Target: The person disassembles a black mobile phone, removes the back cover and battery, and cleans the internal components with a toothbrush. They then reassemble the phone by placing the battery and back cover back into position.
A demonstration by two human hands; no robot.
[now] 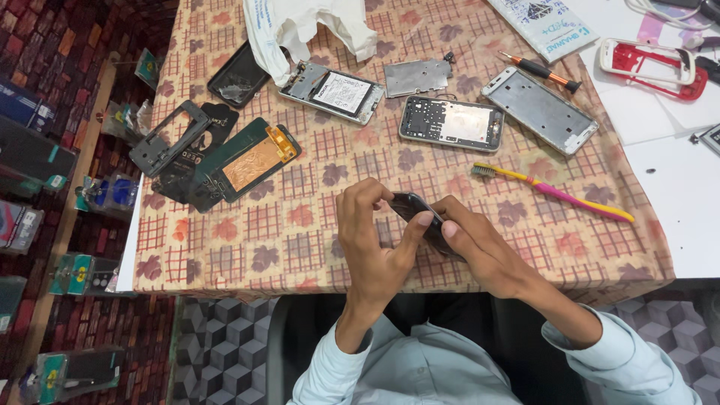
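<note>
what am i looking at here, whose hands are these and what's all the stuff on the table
This is one picture from a camera worn on a person's head, looking down at their own two bare hands. The left hand and right hand together grip a small dark phone part above a table with a checked leaf-pattern cloth. On the cloth lie opened phones, a metal phone frame, a yellow and pink toothbrush, a screwdriver and a white plastic bag.
</note>
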